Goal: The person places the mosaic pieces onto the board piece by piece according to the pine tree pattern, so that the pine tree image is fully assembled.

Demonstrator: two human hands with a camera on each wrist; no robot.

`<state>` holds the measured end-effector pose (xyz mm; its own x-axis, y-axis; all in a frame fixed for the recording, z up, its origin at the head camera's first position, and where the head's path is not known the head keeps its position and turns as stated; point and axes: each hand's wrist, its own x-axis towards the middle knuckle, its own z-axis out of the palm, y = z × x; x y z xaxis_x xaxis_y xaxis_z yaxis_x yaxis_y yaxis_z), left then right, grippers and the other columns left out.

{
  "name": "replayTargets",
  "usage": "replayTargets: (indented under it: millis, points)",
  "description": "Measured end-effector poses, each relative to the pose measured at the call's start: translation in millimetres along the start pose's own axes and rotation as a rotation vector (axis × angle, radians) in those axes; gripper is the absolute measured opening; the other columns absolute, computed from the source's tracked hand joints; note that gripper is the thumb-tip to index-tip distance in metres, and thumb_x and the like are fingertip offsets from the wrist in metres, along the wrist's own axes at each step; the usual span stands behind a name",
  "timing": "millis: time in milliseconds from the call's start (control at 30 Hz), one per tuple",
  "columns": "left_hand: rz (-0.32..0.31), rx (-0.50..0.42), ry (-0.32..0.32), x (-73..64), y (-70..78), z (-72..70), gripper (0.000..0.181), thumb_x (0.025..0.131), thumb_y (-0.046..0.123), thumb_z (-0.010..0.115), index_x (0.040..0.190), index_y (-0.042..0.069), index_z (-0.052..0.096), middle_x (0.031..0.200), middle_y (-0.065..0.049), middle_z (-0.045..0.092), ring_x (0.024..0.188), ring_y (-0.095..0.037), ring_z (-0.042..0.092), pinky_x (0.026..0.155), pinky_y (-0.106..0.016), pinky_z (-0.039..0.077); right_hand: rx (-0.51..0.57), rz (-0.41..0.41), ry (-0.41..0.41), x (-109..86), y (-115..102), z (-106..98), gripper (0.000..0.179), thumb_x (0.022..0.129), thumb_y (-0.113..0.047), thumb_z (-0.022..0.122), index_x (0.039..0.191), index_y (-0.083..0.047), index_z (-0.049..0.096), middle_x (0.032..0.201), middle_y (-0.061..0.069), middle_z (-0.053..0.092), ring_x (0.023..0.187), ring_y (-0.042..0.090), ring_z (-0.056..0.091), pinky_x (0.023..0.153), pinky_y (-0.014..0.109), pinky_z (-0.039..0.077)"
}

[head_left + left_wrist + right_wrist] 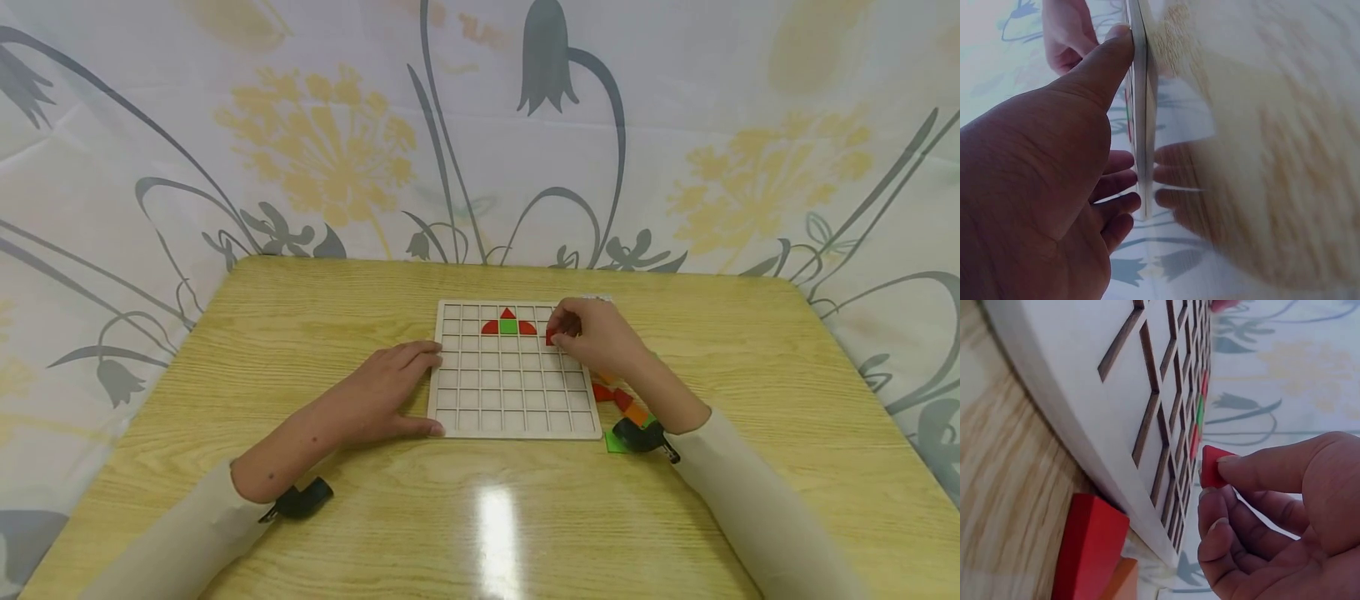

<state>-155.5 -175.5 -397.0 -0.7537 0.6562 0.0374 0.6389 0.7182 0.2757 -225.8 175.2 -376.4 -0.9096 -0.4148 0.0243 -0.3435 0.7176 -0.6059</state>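
A pale wooden grid board (510,379) lies on the table, with a red triangle (507,313) above a green square (508,327) near its far edge. On either side of the square sit two red rounded pieces, the left one (491,327) and the right one (528,327). My right hand (596,333) pinches a small red piece (1211,465) between thumb and fingers, over the board's right part. My left hand (375,396) rests at the board's left edge, thumb and fingertips touching it, fingers fairly straight.
Right of the board, partly under my right forearm, lie several loose pieces: red (602,392), orange (636,413) and green (617,442). A white item (597,297) shows behind my right hand. A flowered cloth (480,125) hangs behind the wooden table (337,308).
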Motion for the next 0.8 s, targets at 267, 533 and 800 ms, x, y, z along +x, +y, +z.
replayTargets:
  millis: [267, 533, 800]
  points:
    - [-0.004, -0.012, -0.005, -0.6, -0.5, 0.8, 0.096, 0.09, 0.064, 0.078, 0.156, 0.002, 0.046, 0.166, -0.015, 0.04, 0.153, -0.034, 0.039, 0.123, -0.055, 0.035, 0.017, 0.014, -0.026, 7.7, 4.0, 7.0, 0.005, 0.1, -0.004, 0.067, 0.102, -0.004, 0.072, 0.095, 0.009, 0.071, 0.087, 0.023, 0.065, 0.081, 0.038, 0.056]
    - [-0.002, 0.002, -0.011, -0.3, -1.1, 1.0, 0.098, 0.089, 0.065, 0.077, 0.156, 0.002, 0.046, 0.165, -0.015, 0.04, 0.152, -0.034, 0.039, 0.123, -0.054, 0.035, 0.006, -0.01, -0.034, 9.2, 6.0, 9.6, 0.007, 0.1, -0.005, 0.069, 0.103, -0.003, 0.075, 0.094, 0.008, 0.073, 0.086, 0.022, 0.068, 0.081, 0.041, 0.058]
    - [-0.007, -0.004, -0.02, 0.0, -0.5, -0.1, 0.098, 0.09, 0.065, 0.077, 0.158, 0.002, 0.044, 0.166, -0.014, 0.038, 0.153, -0.034, 0.038, 0.124, -0.054, 0.034, 0.002, 0.0, -0.044, 7.9, 6.9, 9.2, 0.011, 0.1, -0.006, 0.067, 0.106, -0.001, 0.075, 0.097, 0.01, 0.073, 0.087, 0.023, 0.067, 0.082, 0.042, 0.058]
